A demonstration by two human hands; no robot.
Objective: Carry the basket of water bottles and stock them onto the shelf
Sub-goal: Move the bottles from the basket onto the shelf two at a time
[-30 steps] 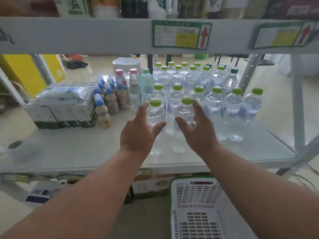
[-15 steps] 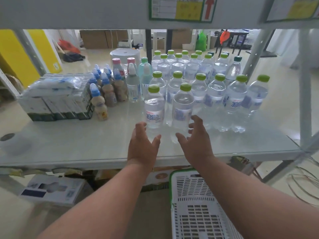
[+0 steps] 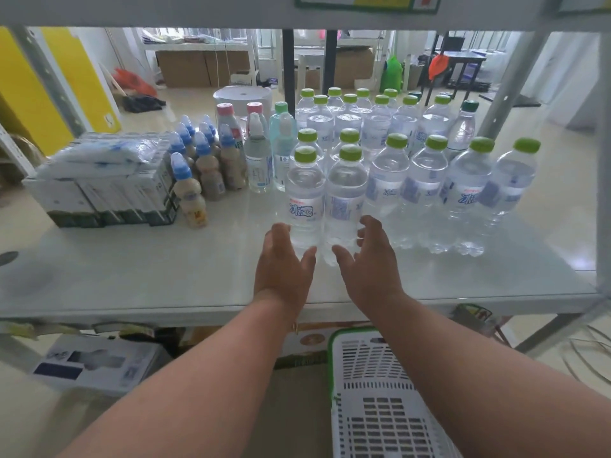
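Note:
Several clear water bottles with green caps stand in rows on the white shelf (image 3: 132,279). Two of them stand nearest the front: the left front bottle (image 3: 305,196) and the right front bottle (image 3: 345,200). My left hand (image 3: 284,262) hovers open just in front of the left one, fingers spread, with nothing in it. My right hand (image 3: 372,259) is open beside the base of the right one, fingers loosely bent. The white basket (image 3: 380,391) with a green rim sits on the floor below the shelf edge; the part in view holds no bottles.
Small blue-capped drink bottles (image 3: 190,190) and a wrapped pack of cartons (image 3: 99,186) fill the shelf's left half. Taller pink- and teal-capped bottles (image 3: 258,153) stand behind. Grey shelf uprights (image 3: 506,94) rise at the right. Boxes (image 3: 96,365) lie under the shelf.
Both hands have drawn back from the two front bottles toward the shelf's front edge. The bottles stay standing where they were let go.

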